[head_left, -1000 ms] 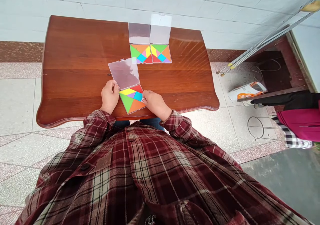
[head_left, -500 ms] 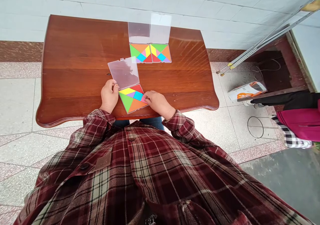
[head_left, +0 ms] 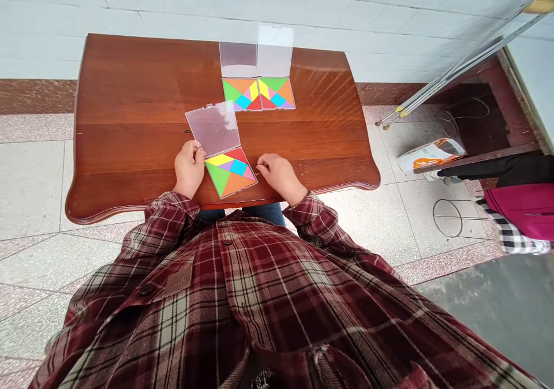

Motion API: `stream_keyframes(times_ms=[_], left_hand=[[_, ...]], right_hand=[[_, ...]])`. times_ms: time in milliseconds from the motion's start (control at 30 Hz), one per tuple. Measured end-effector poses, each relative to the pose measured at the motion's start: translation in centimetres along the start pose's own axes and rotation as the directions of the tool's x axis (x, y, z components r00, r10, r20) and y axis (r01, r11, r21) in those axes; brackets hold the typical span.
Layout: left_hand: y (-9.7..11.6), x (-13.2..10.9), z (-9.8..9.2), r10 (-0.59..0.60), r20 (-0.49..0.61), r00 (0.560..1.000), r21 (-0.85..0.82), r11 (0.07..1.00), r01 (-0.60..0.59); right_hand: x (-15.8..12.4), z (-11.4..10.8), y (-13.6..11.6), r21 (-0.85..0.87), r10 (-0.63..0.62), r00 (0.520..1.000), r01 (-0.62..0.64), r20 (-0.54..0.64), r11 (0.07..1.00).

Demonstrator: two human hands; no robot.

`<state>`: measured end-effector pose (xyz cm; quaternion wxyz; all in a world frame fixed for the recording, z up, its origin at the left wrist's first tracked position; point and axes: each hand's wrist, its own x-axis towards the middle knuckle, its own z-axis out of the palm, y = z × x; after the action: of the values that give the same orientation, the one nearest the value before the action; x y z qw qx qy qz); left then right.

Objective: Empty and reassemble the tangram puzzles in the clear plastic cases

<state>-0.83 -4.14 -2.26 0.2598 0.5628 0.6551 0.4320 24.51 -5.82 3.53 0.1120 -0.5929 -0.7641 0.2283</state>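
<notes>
A tangram case (head_left: 231,172) lies opened flat near the table's front edge, filled with red, yellow, purple, blue, pink, green and orange pieces. Its clear lid (head_left: 214,128) is folded out toward the far side. My left hand (head_left: 188,168) is closed at the case's left edge, thumb and fingers pinching by the hinge corner. To the right of the case, my right hand (head_left: 282,176) rests just off it with curled fingers, and nothing shows in them. Farther back, a second tangram (head_left: 241,93) and a third tangram (head_left: 277,93) sit side by side, lids opened.
The brown wooden table (head_left: 138,100) stands against a white tiled wall (head_left: 182,8). On the right, metal poles (head_left: 433,83) lean near a white and orange box (head_left: 430,155) on the floor. A person in a magenta garment (head_left: 521,210) is at the right edge.
My right hand has let go of the pink piece at the case's right corner and drawn back to the right. My left hand stays at the case's edge.
</notes>
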Motion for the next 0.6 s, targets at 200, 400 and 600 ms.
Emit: stream_keyframes(times_ms=[200,400,600], left_hand=[[0.0,0.0,-0.1,-0.018,-0.004,1.000,-0.025,1.000,0.018],[0.7,-0.3,-0.7,-0.048,-0.053,0.997,-0.072,0.996,0.044],[0.8,1.9,-3.0,-0.209,-0.026,0.978,-0.125,0.971,0.204]], right_hand=[[-0.4,1.7,2.2,0.020,0.078,0.993,-0.077,-0.090,0.997],[-1.3,3.3,2.0,-0.011,0.073,0.975,-0.077,-0.209,0.997],[-1.5,3.8,2.0,0.001,0.018,0.974,-0.018,-0.224,1.000]])
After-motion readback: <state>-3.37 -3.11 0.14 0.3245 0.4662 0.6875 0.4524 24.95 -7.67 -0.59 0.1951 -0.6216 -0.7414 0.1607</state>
